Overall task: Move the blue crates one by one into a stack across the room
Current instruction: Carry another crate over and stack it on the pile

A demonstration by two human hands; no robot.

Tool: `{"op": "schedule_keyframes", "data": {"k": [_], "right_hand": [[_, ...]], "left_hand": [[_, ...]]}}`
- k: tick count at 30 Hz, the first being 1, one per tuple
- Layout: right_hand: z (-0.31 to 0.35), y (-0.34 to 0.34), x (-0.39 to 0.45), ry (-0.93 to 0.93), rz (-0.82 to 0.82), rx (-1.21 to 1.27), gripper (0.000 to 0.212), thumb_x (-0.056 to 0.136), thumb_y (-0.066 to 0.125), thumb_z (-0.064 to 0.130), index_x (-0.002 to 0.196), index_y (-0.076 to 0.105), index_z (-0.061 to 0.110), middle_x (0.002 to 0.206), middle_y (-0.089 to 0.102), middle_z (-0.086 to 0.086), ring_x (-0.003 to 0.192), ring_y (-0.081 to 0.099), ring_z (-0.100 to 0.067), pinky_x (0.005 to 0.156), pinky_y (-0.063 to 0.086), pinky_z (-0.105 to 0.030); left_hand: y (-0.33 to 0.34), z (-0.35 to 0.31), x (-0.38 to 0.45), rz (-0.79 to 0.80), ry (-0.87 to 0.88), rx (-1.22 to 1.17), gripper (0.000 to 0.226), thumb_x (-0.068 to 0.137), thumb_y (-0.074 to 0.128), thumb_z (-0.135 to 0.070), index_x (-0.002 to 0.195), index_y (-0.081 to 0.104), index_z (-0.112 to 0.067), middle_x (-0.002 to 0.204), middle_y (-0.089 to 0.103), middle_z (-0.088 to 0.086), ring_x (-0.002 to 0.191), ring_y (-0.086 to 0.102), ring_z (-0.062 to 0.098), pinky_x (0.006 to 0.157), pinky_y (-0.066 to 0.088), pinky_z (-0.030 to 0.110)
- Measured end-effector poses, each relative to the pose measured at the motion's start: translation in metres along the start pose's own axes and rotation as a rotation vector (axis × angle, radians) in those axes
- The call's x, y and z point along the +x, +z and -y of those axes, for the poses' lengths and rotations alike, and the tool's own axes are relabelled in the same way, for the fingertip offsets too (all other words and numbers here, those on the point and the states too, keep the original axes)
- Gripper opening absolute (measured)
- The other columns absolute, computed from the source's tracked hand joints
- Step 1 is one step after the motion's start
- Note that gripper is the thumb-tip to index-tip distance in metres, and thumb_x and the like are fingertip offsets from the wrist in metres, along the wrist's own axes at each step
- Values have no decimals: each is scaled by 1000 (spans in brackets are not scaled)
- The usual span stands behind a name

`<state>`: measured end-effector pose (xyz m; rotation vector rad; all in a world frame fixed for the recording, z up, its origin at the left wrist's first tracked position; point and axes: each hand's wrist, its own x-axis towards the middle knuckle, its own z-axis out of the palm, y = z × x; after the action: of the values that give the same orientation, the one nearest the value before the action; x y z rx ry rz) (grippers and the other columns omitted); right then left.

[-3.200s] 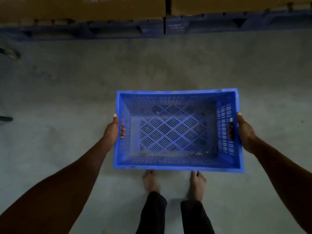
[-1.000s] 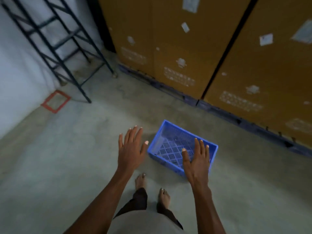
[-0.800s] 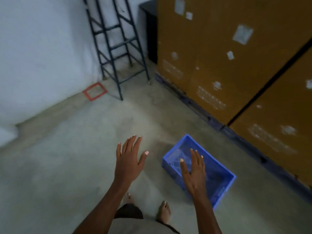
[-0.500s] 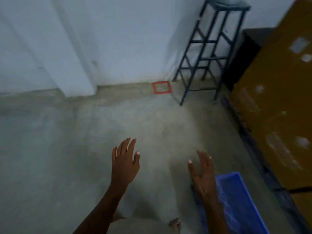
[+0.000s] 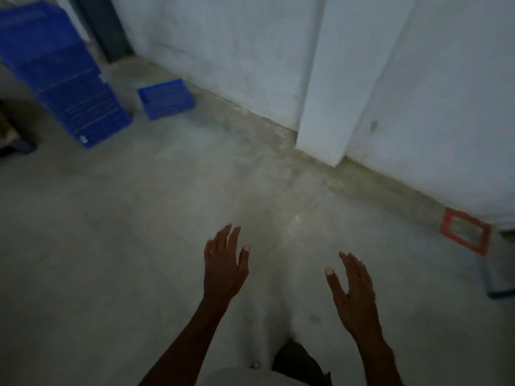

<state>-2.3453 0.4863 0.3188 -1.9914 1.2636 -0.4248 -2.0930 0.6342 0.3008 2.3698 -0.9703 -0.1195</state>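
A tall stack of blue crates [image 5: 64, 79] stands at the far left, across the concrete floor. A single blue crate [image 5: 166, 98] sits on the floor just right of that stack, near the wall. My left hand [image 5: 225, 267] and my right hand [image 5: 352, 295] are held out low in front of me, both empty with fingers spread, far from any crate. The crate I set down earlier is out of view.
A white wall [image 5: 237, 45] with a projecting pillar [image 5: 337, 87] runs along the far side. A red square outline [image 5: 464, 234] marks the floor at the right. A dark frame foot [image 5: 498, 282] shows at the right edge, a dark object [image 5: 14, 146] at the left edge.
I let go of the blue crate on the floor by the cardboard boxes, then turned left. The set-down crate, ladder frame and boxes left view; the blue stack came into view.
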Motion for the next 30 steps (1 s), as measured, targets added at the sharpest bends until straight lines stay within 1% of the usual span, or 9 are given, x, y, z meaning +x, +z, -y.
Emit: {"op": "schedule_keyframes", "data": {"k": [2, 6, 9, 11, 14, 17, 20, 24, 30], "right_hand": [[27, 27, 45, -40, 70, 0, 67, 94, 44, 65, 153, 34, 36, 164, 24, 7, 153, 11, -15, 121, 21, -52], [76, 85, 143, -140, 197, 1, 67, 95, 28, 74, 154, 29, 42, 165, 18, 12, 153, 6, -10, 123, 13, -48], [120, 121, 227, -229, 308, -25, 63, 97, 27, 70, 154, 27, 43, 166, 16, 11, 153, 4, -10, 123, 13, -44], [156, 137, 282, -292, 349, -60, 65, 97, 25, 72, 154, 28, 41, 166, 17, 10, 153, 5, -12, 121, 12, -42], [215, 160, 360, -385, 376, -97, 74, 93, 19, 77, 153, 32, 38, 165, 22, 6, 153, 9, -15, 122, 15, -43], [265, 187, 426, -440, 425, -110, 71, 95, 21, 75, 153, 32, 37, 165, 22, 5, 153, 11, -17, 122, 17, -46], [309, 224, 489, -485, 470, -134, 68, 96, 23, 72, 154, 31, 37, 165, 22, 5, 153, 11, -18, 121, 18, -47], [355, 281, 572, -560, 493, -199, 68, 96, 21, 72, 154, 29, 37, 165, 23, 4, 153, 12, -19, 121, 20, -50], [420, 353, 689, -521, 435, -206, 75, 93, 22, 76, 153, 35, 32, 161, 32, -1, 151, 20, -22, 120, 24, -46]], "left_hand": [[-9, 16, 34, -59, -46, -32, 55, 101, 38, -47, 149, 46, -21, 156, 43, 4, 146, 36, 20, 121, 24, 47], [-13, 49, 108, -129, -137, -41, 57, 102, 39, -48, 155, 36, -25, 159, 39, 4, 148, 33, 21, 121, 24, 46], [-19, 72, 169, -158, -228, -12, 58, 102, 38, -48, 156, 35, -27, 160, 37, 5, 148, 32, 22, 121, 24, 48], [-28, 82, 206, -201, -294, -21, 57, 102, 38, -44, 157, 33, -28, 160, 36, 6, 148, 32, 23, 120, 26, 49], [-44, 96, 260, -261, -396, -42, 60, 100, 38, -42, 157, 31, -27, 161, 36, 5, 148, 31, 23, 118, 29, 50], [-54, 114, 309, -321, -500, -59, 62, 99, 34, -50, 156, 32, -27, 161, 36, 6, 148, 31, 25, 118, 30, 51], [-60, 141, 368, -345, -528, -53, 62, 100, 33, -52, 157, 32, -28, 161, 35, 6, 148, 30, 26, 118, 29, 52], [-69, 201, 464, -356, -551, -50, 63, 100, 37, -53, 158, 28, -29, 163, 31, 7, 150, 27, 27, 120, 25, 52], [-93, 288, 622, -365, -578, -47, 63, 100, 36, -53, 158, 27, -29, 164, 29, 8, 151, 24, 28, 120, 23, 51]]}}
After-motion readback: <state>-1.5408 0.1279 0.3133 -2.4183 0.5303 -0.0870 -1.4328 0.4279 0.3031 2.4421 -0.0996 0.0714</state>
